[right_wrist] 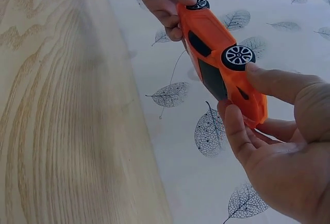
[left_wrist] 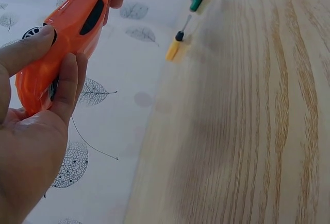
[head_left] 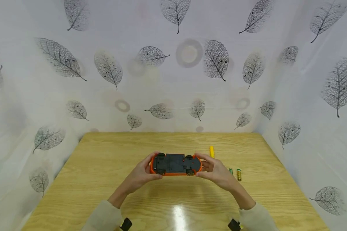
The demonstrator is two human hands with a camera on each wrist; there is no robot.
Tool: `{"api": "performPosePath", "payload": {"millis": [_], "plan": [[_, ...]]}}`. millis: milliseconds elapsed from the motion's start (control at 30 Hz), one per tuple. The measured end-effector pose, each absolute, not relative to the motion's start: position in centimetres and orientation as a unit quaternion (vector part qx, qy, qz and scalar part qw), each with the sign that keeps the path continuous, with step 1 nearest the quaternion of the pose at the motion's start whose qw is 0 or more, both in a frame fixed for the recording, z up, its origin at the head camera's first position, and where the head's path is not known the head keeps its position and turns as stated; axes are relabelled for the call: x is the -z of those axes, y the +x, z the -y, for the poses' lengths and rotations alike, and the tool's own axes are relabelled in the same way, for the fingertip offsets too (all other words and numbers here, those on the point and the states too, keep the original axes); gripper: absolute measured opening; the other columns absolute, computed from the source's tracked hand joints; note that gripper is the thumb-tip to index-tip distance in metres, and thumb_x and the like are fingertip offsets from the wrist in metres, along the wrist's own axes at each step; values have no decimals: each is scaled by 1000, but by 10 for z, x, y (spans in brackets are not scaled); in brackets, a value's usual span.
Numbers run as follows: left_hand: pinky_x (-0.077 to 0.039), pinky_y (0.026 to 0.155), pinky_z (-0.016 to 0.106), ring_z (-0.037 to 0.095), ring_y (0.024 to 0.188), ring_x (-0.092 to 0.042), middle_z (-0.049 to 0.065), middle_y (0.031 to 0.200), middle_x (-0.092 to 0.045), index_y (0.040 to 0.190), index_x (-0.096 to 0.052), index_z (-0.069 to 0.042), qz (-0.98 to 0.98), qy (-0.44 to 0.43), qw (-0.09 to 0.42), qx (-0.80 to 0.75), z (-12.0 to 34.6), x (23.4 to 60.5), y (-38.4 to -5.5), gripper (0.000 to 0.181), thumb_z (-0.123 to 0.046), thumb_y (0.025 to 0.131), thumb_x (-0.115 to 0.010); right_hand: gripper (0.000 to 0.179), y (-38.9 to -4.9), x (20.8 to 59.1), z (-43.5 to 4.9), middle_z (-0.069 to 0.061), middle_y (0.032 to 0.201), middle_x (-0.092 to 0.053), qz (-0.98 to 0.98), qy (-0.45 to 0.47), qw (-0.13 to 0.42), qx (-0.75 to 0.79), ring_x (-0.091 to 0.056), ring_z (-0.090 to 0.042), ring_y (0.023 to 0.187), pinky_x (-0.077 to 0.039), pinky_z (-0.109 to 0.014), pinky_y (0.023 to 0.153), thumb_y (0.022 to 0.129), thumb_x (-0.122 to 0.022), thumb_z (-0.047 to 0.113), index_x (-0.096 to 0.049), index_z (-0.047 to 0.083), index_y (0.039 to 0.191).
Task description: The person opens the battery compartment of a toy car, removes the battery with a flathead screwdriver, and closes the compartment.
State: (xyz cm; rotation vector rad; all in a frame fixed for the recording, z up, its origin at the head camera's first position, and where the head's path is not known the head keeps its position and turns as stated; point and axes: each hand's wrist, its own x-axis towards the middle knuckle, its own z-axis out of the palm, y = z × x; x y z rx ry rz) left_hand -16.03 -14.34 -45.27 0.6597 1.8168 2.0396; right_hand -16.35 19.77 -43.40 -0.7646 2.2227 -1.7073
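An orange toy car (head_left: pixel 175 163) is held up between both hands above the wooden table, its black underside facing the head camera. My left hand (head_left: pixel 143 171) grips one end, thumb along the lower side near a wheel. At the other end my right hand (head_left: pixel 217 170) grips the car, thumb and fingers on opposite sides. The left wrist view shows the orange body (left_wrist: pixel 77 28) with the left thumb by a wheel. In the right wrist view, the right thumb presses beside a spoked wheel (right_wrist: pixel 238 56), and the dark windows point downward.
Beyond the right hand lies a yellow-handled screwdriver (left_wrist: pixel 175 49) on the table (head_left: pixel 104 150). Two batteries, one gold and green (head_left: pixel 239 175) and one partly hidden green (head_left: pixel 230 171), lie right of the right hand. A leaf-patterned white curtain (head_left: pixel 173 80) surrounds the table.
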Motion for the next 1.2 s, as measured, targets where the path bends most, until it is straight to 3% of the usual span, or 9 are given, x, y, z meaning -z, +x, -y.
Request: {"api": "performPosePath", "payload": {"millis": [133,300,500,800,1000,1133,1200], "plan": [[-57,96,35,24,126,-60,32,158,-27,162,-21,-2,-639,230,170,-714,144,452,-161,90,8,90,-74,75,-163,435,-197,-21,165,-29,-753,-262,120,591,-43,-40,142,-53,-31,101,95,-76,11,-36,1,159],[-57,96,35,29,130,-56,31,161,-23,163,-19,-2,-635,233,180,-714,146,450,-161,92,7,90,-74,76,-162,435,-196,-25,163,-28,-734,-274,135,607,-60,-23,127,-58,-32,91,96,-75,9,-34,-1,159],[-57,97,35,29,132,-55,30,163,-20,163,-17,-4,-633,241,193,-709,147,448,-162,93,7,90,-74,74,-162,434,-195,-29,161,-29,-729,-278,134,611,-60,-8,124,-58,-31,93,96,-75,9,-35,-3,157],[-58,91,32,30,122,-60,28,164,-19,165,-14,-9,-680,254,188,-662,150,444,-162,90,-8,97,-73,75,-164,440,-194,-30,157,-33,-743,-291,102,594,-62,-14,119,-58,-33,91,93,-77,4,-36,-4,155],[-58,94,46,35,117,-62,24,163,-23,165,-18,-12,-699,246,152,-654,147,445,-160,78,-18,104,-66,75,-165,446,-191,-28,153,-38,-747,-303,74,587,-61,-13,121,-56,-30,96,91,-77,-3,-35,-8,153],[-57,94,52,39,120,-61,22,166,-11,165,-17,-15,-714,232,133,-647,144,446,-160,72,-22,108,-59,75,-165,449,-188,-26,150,-43,-751,-313,46,579,-62,-15,119,-54,-26,97,88,-77,-8,-37,-7,151],[-56,96,49,41,125,-57,23,165,-9,165,-17,-15,-724,216,125,-643,143,447,-160,68,-25,110,-55,75,-165,451,-188,-26,147,-45,-757,-317,32,570,-63,-19,117,-55,-27,97,87,-77,-10,-38,-6,151]]}}
